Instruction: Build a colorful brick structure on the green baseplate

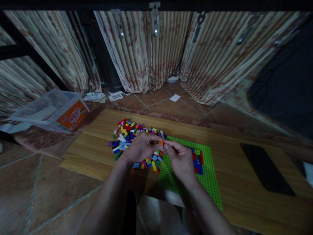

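My left hand (140,147) and my right hand (181,158) meet over the bench, fingers closed in a pinch around a small orange toy brick (161,142). Part of the brick is hidden by the fingertips, and I cannot tell if another piece is joined to it. Under my right hand lies a green studded baseplate (212,176). Red and blue bricks (198,164) are set on its far middle part, partly covered by that hand. A heap of loose mixed bricks (127,132) spreads beneath and beyond my left hand.
The wooden bench top (93,143) carries a flat black panel (266,168) at the right. On the floor at the left stands a clear plastic bin (46,120) with an orange label. Striped curtains (141,52) hang behind, with papers (175,97) on the tiles.
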The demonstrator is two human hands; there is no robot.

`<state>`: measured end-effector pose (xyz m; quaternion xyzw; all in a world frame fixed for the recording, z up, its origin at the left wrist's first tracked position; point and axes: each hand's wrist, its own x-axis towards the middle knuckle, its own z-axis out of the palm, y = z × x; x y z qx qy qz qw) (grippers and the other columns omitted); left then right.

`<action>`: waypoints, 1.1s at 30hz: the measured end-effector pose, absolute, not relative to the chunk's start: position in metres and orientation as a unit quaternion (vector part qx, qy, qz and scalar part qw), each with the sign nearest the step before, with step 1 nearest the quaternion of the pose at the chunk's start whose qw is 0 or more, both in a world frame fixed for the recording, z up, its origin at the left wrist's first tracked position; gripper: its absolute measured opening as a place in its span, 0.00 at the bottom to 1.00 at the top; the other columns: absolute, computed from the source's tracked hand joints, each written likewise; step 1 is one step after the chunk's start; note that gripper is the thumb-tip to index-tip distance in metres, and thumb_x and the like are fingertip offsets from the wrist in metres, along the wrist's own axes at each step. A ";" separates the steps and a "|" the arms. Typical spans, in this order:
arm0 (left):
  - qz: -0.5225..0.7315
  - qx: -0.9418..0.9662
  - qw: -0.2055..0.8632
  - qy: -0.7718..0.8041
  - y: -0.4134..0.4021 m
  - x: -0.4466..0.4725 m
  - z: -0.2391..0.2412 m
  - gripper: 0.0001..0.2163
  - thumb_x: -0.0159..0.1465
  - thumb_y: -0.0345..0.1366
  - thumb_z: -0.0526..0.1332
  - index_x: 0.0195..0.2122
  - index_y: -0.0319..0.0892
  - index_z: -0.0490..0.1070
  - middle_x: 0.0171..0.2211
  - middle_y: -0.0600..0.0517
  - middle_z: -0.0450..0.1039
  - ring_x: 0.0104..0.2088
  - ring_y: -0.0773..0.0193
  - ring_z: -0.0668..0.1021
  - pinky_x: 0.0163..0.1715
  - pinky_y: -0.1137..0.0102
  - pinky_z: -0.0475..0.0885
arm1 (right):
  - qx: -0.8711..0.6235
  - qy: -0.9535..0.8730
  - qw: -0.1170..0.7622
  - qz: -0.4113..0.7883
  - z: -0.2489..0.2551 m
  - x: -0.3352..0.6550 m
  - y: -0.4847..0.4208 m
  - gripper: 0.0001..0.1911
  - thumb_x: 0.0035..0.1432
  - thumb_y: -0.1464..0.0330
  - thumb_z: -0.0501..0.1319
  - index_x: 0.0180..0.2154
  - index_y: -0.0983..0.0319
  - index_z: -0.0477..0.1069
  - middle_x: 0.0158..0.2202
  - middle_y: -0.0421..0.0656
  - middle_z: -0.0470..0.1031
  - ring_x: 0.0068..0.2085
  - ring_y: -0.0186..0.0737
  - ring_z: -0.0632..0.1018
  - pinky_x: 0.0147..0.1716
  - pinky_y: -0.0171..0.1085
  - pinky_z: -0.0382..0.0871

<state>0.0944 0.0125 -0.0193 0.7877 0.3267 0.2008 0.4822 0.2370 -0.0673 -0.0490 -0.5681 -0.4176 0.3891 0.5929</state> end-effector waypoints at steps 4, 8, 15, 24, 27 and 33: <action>0.219 0.761 0.518 0.324 0.014 0.098 -0.024 0.12 0.60 0.41 0.63 0.41 0.40 0.78 0.32 0.52 0.79 0.31 0.65 0.77 0.32 0.76 0.70 | -0.563 -0.353 0.625 0.410 -0.047 0.237 -0.065 0.12 0.49 0.61 0.66 0.35 0.60 0.79 0.31 0.42 0.82 0.30 0.41 0.81 0.33 0.41 0.77; 0.233 0.729 0.556 0.322 0.012 0.102 -0.028 0.13 0.58 0.43 0.64 0.38 0.39 0.78 0.31 0.51 0.78 0.30 0.65 0.76 0.31 0.75 0.70 | -0.552 -0.311 0.642 0.431 -0.048 0.237 -0.063 0.14 0.46 0.60 0.68 0.35 0.60 0.80 0.31 0.42 0.82 0.29 0.41 0.81 0.34 0.42 0.77; 0.283 0.706 0.514 0.396 0.010 0.108 -0.030 0.17 0.62 0.44 0.57 0.25 0.36 0.74 0.19 0.56 0.67 0.20 0.72 0.66 0.21 0.77 0.60 | -0.553 -0.315 0.644 0.425 -0.055 0.229 -0.063 0.12 0.49 0.61 0.67 0.35 0.60 0.79 0.34 0.43 0.82 0.32 0.42 0.82 0.38 0.43 0.77; 0.239 0.767 0.375 0.463 0.020 0.091 -0.031 0.09 0.60 0.34 0.56 0.28 0.38 0.75 0.22 0.55 0.70 0.24 0.70 0.69 0.23 0.78 0.62 | -0.608 -0.480 0.540 0.329 -0.062 0.222 -0.063 0.12 0.56 0.65 0.60 0.41 0.59 0.77 0.41 0.44 0.80 0.42 0.42 0.79 0.42 0.40 0.73; 0.240 0.756 0.375 0.480 0.024 0.081 -0.031 0.08 0.56 0.29 0.57 0.32 0.39 0.77 0.27 0.54 0.75 0.28 0.68 0.74 0.29 0.77 0.67 | -0.609 -0.516 0.516 0.311 -0.059 0.220 -0.061 0.12 0.56 0.66 0.59 0.42 0.59 0.77 0.42 0.45 0.79 0.41 0.41 0.79 0.43 0.40 0.72; 0.218 0.738 0.310 0.558 0.036 0.061 -0.025 0.13 0.54 0.26 0.58 0.36 0.41 0.79 0.27 0.52 0.77 0.31 0.64 0.77 0.33 0.74 0.70 | -0.604 -0.546 0.506 0.284 -0.055 0.221 -0.061 0.12 0.58 0.66 0.57 0.40 0.59 0.77 0.41 0.45 0.78 0.42 0.40 0.78 0.42 0.39 0.72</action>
